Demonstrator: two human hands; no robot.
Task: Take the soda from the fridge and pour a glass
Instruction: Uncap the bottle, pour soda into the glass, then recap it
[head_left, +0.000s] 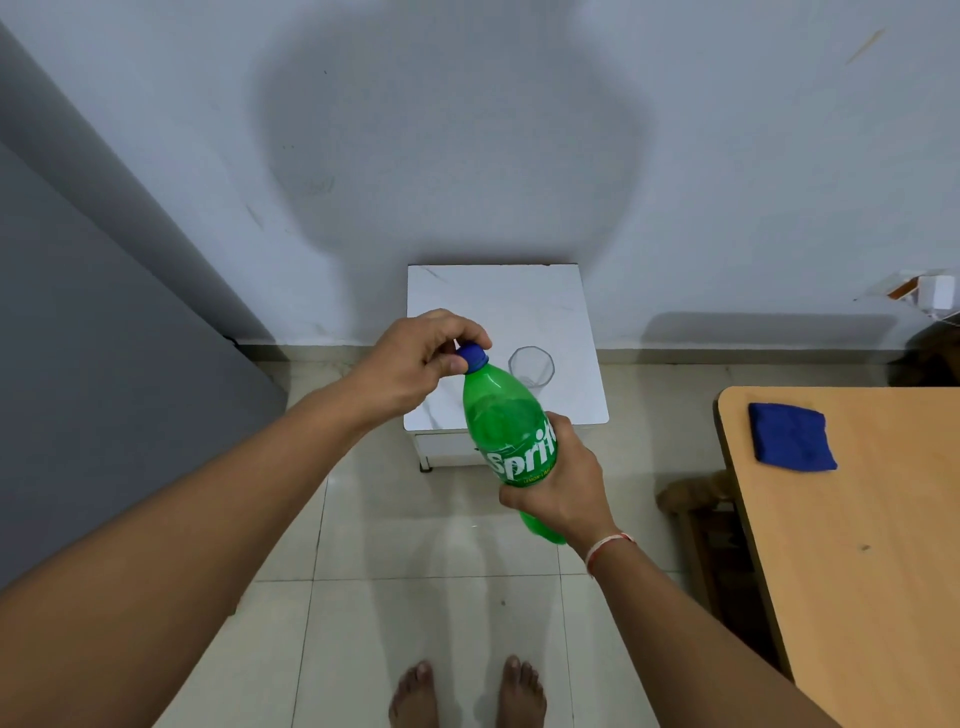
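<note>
Right hand (563, 480) wraps green Sprite bottle (506, 426) round label, holds it in air, tilted, neck leaning up and left. Left hand (415, 364) sits on top end, fingers and thumb pinching blue cap (472, 356). Cap still on. Bottle hangs over front edge of small white surface (467, 291), above tiled floor (441, 597). Clear glass (531, 366) stands upright on that surface, just right of bottle neck, looks empty. Blue cloth (790, 437) lies on wooden table (857, 545) off to right, well apart.

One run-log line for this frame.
left hand: fingers pinch blue cap | right hand: holds Sprite bottle | glass: empty, on white table | pour: not started
</note>
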